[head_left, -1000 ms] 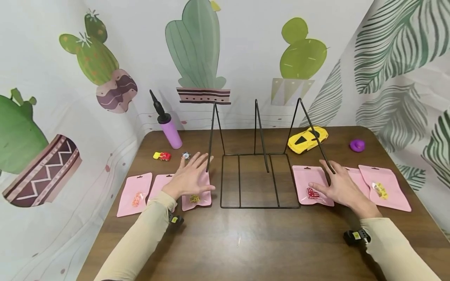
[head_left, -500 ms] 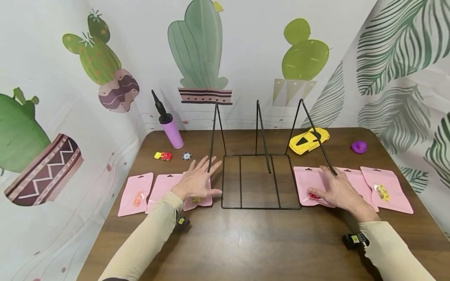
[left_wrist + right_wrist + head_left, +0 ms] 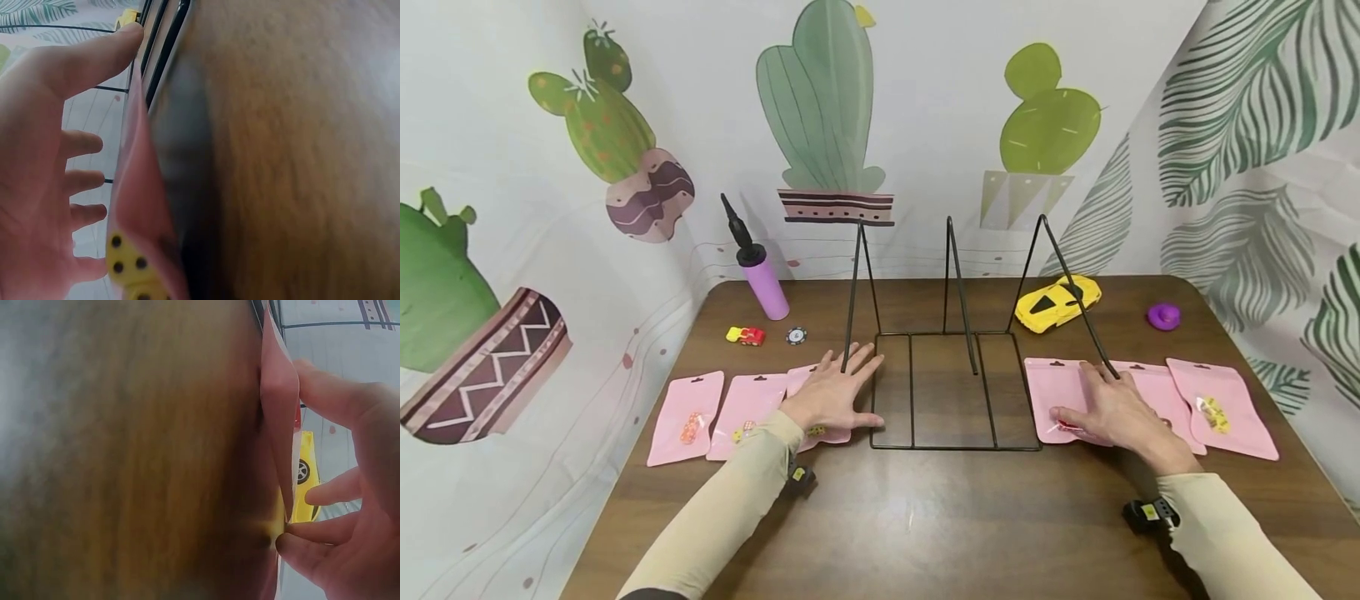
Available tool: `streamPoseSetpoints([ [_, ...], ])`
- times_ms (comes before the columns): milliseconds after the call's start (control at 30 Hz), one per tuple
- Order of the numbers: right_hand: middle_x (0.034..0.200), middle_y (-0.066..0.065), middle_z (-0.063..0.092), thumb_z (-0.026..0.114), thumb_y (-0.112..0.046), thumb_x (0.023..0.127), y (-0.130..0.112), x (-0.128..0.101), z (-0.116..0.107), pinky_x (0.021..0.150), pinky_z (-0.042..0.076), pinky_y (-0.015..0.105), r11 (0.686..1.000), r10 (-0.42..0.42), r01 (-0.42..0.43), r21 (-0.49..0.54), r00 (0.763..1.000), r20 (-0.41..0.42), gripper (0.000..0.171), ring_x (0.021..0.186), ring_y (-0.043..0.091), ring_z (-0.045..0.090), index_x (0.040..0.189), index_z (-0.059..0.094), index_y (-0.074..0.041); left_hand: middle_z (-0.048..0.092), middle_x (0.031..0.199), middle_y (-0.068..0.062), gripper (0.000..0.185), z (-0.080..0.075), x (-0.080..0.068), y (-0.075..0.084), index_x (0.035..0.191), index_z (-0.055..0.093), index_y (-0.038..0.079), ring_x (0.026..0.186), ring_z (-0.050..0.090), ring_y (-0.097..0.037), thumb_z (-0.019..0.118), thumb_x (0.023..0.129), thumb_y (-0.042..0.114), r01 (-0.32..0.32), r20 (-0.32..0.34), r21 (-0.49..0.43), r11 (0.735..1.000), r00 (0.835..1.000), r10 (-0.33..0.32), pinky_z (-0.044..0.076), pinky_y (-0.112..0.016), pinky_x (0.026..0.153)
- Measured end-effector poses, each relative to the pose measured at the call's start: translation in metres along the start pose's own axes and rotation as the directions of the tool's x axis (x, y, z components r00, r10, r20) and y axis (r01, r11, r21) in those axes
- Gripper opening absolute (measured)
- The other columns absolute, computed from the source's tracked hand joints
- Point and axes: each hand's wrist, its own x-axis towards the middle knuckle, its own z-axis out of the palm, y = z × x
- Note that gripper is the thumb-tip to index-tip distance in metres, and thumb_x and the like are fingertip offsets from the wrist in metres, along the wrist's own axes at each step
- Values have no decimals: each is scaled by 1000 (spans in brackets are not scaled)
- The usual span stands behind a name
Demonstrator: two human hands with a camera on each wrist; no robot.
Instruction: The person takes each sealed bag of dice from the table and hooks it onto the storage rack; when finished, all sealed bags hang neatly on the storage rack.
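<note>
My left hand [image 3: 829, 398] spreads its fingers over the innermost left pink zip pouch [image 3: 838, 435], which holds yellow dice [image 3: 128, 261]. Its fingertips and thumb reach the left side of a black wire rack [image 3: 957, 448]. In the left wrist view the fingers hover by the pouch and grip nothing. My right hand [image 3: 1120, 414] lies over the pink pouch [image 3: 1051, 390] right of the rack, its thumb [image 3: 328, 394] at the pouch near red dice [image 3: 1066, 426]. Two of its lower fingertips are by the pouch edge in the right wrist view. The palm hides part of that pouch.
Two more pink pouches with dice, one of them outermost [image 3: 679, 404], lie at left. Others, including one with yellow dice [image 3: 1232, 400], lie at right. Behind stand a purple pump [image 3: 765, 287], small toy car [image 3: 746, 335], poker chip [image 3: 796, 335], yellow car [image 3: 1057, 303] and purple toy hat [image 3: 1164, 316].
My left hand has slid right toward the rack, uncovering the poker chip and the middle left pouch. The right hand has shifted slightly left over its pouch, covering more of the red dice.
</note>
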Motion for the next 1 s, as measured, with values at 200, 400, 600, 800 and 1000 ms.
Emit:
streamPoseSetpoints([
  [200, 134, 46, 39, 66, -65, 80, -2, 2, 1, 98, 31, 70, 1000, 3, -3, -4, 1000, 7, 105, 120, 66, 32, 138, 34, 16, 13, 164, -9, 109, 3, 2, 3, 157, 20, 21, 150, 14, -35, 53, 74, 83, 6, 43, -14, 1000, 999, -6, 18, -64, 114],
  [400, 129, 47, 41, 67, -67, 78, -3, 4, 1, 93, 36, 72, 999, 37, -37, -9, 999, 21, 107, 114, 69, 37, 135, 35, 17, 11, 165, -7, 112, 6, 3, 5, 157, 18, 21, 151, 11, -32, 53, 73, 84, 26, 85, -7, 1000, 996, -25, 14, -64, 115],
  [600, 131, 49, 37, 71, -66, 74, -7, 7, -2, 94, 37, 71, 996, 85, -85, 6, 995, 50, 113, 115, 68, 39, 136, 30, 19, 10, 165, -7, 115, 8, 3, 6, 157, 17, 18, 151, 10, -30, 54, 72, 84, 49, 107, -13, 999, 993, -47, 10, -65, 115],
  [800, 135, 53, 28, 72, -66, 73, -10, 7, -3, 99, 33, 69, 988, 144, -150, 39, 982, 120, 122, 121, 66, 34, 140, 21, 23, 9, 165, -7, 118, 7, 4, 5, 157, 17, 15, 151, 10, -29, 56, 70, 84, 56, 117, -27, 998, 992, -53, 11, -66, 114],
  [1000, 134, 52, 29, 76, -59, 73, -12, 8, -2, 100, 34, 69, 971, 204, -220, 93, 967, 154, 123, 122, 63, 36, 143, 14, 21, 10, 165, -7, 119, 9, 3, 3, 157, 19, 14, 151, 10, -29, 56, 69, 85, 53, 107, -35, 998, 993, -49, 13, -68, 113],
])
